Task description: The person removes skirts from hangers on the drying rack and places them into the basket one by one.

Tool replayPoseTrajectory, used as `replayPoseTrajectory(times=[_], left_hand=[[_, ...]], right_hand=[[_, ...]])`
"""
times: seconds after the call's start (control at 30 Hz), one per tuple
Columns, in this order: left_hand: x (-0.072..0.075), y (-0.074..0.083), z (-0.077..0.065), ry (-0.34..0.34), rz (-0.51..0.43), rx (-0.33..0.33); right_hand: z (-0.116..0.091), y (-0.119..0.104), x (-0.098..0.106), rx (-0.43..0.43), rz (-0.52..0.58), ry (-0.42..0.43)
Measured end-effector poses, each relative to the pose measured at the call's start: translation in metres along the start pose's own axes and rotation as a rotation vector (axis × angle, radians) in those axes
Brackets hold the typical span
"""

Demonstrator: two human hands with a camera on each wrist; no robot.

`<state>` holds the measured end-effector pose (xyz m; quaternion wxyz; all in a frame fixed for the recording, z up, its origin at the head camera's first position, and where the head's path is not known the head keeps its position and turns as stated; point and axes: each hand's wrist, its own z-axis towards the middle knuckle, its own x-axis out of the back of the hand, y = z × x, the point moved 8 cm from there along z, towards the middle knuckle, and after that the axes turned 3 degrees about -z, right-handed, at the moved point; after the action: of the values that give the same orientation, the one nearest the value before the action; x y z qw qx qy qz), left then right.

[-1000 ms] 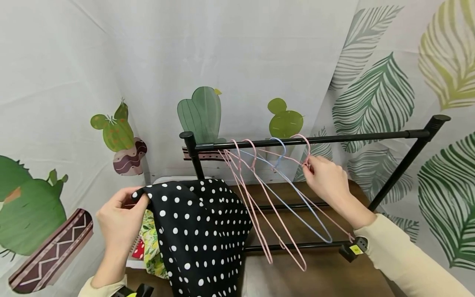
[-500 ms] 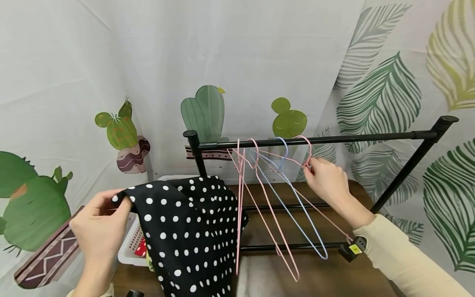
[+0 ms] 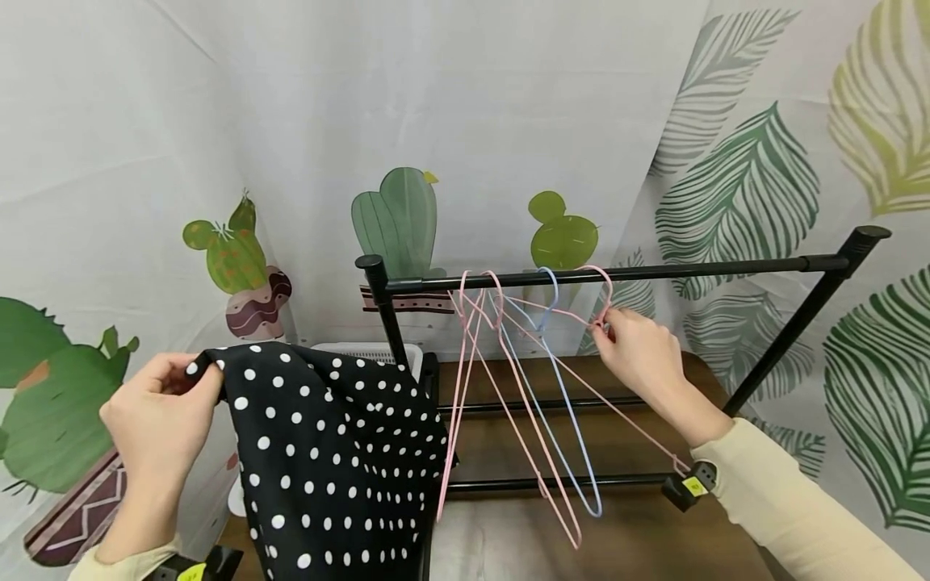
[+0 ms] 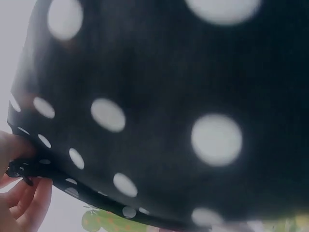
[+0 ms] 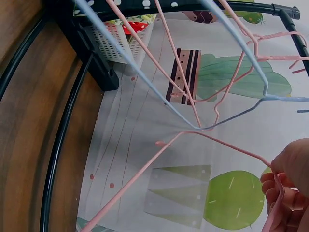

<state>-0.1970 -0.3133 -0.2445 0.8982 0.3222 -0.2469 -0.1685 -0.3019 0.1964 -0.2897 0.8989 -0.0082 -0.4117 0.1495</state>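
Observation:
My left hand (image 3: 154, 415) pinches the upper corner of a black cloth with white polka dots (image 3: 330, 476). The cloth hangs down left of the hangers; its lower end runs out of the head view, and what kind of garment it is I cannot tell. In the left wrist view the dotted cloth (image 4: 159, 87) fills most of the frame. My right hand (image 3: 643, 351) grips a pink hanger (image 3: 609, 286) just below its hook, which is still over the rod (image 3: 705, 269). Left of it hang a blue hanger (image 3: 558, 292) and two pink hangers (image 3: 499, 300).
The black rack has a slanting right post (image 3: 788, 331) and lower bars (image 3: 625, 480) above a brown wooden table (image 3: 654, 537). A white perforated basket (image 5: 107, 42) stands behind the cloth with coloured fabric in it. Printed curtains (image 3: 479, 121) hang behind.
My left hand has moved left, drawing the dotted cloth away from the hangers. The freely hanging hangers have swung. My right hand keeps its grip in about the same place.

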Motion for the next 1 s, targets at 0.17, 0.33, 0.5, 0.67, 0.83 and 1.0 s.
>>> replayPoseTrajectory(times=[0.17, 0.33, 0.5, 0.67, 0.83, 1.0], left_hand=[[0.004, 0.001, 0.009, -0.025, 0.028, -0.001], [0.009, 0.002, 0.015, -0.003, 0.007, 0.04], [0.012, 0.003, 0.023, 0.025, 0.006, 0.04], [0.013, 0.003, 0.039, 0.043, 0.011, 0.043], [0.01, 0.004, 0.054, 0.045, 0.01, 0.088], [0.013, 0.005, 0.065, 0.098, -0.009, 0.115]], right_hand=[[0.0, 0.002, -0.001, -0.014, -0.002, -0.013], [0.0, 0.004, -0.001, -0.03, -0.006, -0.012], [-0.001, 0.003, -0.001, -0.013, -0.002, 0.008], [-0.001, 0.002, -0.001, -0.004, -0.004, 0.007], [-0.001, 0.003, -0.002, -0.007, -0.015, 0.008], [-0.001, 0.003, -0.003, -0.008, -0.011, 0.007]])
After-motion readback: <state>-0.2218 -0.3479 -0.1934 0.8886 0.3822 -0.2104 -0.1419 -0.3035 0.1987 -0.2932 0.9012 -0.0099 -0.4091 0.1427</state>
